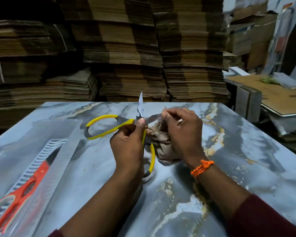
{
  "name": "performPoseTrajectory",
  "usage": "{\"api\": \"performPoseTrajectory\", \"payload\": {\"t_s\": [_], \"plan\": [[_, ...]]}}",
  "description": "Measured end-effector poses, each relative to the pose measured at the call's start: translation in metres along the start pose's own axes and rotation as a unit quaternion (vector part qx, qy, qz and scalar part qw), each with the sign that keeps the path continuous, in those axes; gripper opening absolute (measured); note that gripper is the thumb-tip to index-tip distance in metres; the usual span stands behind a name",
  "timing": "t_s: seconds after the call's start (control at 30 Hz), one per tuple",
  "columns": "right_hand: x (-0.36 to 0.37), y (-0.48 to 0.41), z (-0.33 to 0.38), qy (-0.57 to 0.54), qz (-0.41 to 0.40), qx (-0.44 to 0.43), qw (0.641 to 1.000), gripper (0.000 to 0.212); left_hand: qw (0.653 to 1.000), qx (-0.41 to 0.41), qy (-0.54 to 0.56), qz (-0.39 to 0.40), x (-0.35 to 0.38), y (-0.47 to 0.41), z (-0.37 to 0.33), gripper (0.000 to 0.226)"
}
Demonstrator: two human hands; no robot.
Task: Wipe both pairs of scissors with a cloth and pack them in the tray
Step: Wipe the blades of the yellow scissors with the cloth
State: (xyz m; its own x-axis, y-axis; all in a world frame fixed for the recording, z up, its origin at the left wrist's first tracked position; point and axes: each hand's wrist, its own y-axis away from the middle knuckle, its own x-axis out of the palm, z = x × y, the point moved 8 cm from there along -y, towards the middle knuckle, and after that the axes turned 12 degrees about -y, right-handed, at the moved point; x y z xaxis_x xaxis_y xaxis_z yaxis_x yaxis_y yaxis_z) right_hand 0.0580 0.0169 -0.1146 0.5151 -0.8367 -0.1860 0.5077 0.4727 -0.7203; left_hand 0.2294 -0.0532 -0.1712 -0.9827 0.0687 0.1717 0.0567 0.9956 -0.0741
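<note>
My left hand (pixel 128 144) grips the yellow-handled scissors (pixel 102 126) near the pivot, thumb up by the joint. The blades are spread: one points up and away, the other points right. My right hand (pixel 179 132) holds a crumpled beige cloth (pixel 162 144) and pinches it round the right-pointing blade. The orange-handled scissors (pixel 24 189) lie in the clear plastic tray (pixel 61 161) at the lower left, their blade tip partly hidden under ribbed plastic.
All of this is above a grey marble-patterned table (pixel 229 168). Tall stacks of flattened cardboard (pixel 126 48) stand right behind the table's far edge. More cardboard sheets and boxes (pixel 272 98) lie to the right.
</note>
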Motion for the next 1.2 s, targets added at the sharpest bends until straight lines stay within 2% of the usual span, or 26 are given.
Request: {"api": "performPoseTrajectory", "payload": {"t_s": [0.2,0.37,0.4,0.47,0.53,0.6,0.63,0.7,0.8,0.87,0.9,1.03,1.17,1.2], "plan": [[0.002,0.014,0.031,0.075,0.015,-0.123,0.989,0.01,1.0,0.014,-0.014,0.004,-0.001,0.0,-0.005,0.025],[0.008,0.017,0.041,0.101,0.032,-0.192,0.976,0.01,1.0,0.004,0.001,0.001,-0.004,-0.002,-0.004,0.024],[0.01,0.015,0.033,0.103,0.048,-0.184,0.976,0.01,1.0,0.0,0.0,0.004,-0.004,-0.003,-0.003,0.024],[0.007,0.001,0.003,0.096,0.061,-0.112,0.987,0.008,1.0,0.009,-0.007,0.015,-0.002,-0.002,-0.007,0.023],[-0.017,-0.018,-0.03,0.057,0.02,0.003,0.998,0.007,0.999,0.024,-0.009,0.026,-0.001,0.0,-0.011,0.023],[-0.05,-0.026,-0.04,0.019,-0.047,0.064,0.997,0.011,0.999,0.032,-0.017,0.023,-0.002,-0.002,-0.011,0.022],[-0.06,-0.026,-0.031,0.005,-0.071,0.06,0.996,0.011,0.999,0.029,-0.019,0.016,-0.003,-0.004,-0.009,0.021],[-0.058,-0.021,-0.002,-0.011,-0.065,0.015,0.998,0.005,0.999,0.021,-0.034,0.001,-0.004,-0.006,-0.005,0.019],[-0.007,0.005,0.036,0.025,0.056,-0.098,0.993,0.008,0.998,0.026,-0.057,-0.002,-0.002,-0.005,-0.003,0.02],[0.027,0.025,0.046,0.026,0.124,-0.139,0.982,0.012,0.998,0.041,-0.047,0.005,-0.001,-0.003,-0.006,0.017],[0.033,0.025,0.043,0.018,0.129,-0.135,0.982,0.014,0.998,0.048,-0.04,0.011,-0.001,-0.002,-0.008,0.014],[0.016,0.006,0.008,-0.002,0.061,-0.015,0.998,0.011,0.998,0.048,-0.012,0.035,0.005,0.003,-0.01,0.01],[0.02,0.02,0.031,0.013,0.084,-0.084,0.993,0.012,0.996,0.08,-0.028,0.034,0.007,0.003,-0.017,0.009],[0.021,0.015,0.028,0.014,0.083,-0.078,0.993,0.012,0.996,0.08,-0.029,0.032,0.006,0.003,-0.016,0.009]]}}
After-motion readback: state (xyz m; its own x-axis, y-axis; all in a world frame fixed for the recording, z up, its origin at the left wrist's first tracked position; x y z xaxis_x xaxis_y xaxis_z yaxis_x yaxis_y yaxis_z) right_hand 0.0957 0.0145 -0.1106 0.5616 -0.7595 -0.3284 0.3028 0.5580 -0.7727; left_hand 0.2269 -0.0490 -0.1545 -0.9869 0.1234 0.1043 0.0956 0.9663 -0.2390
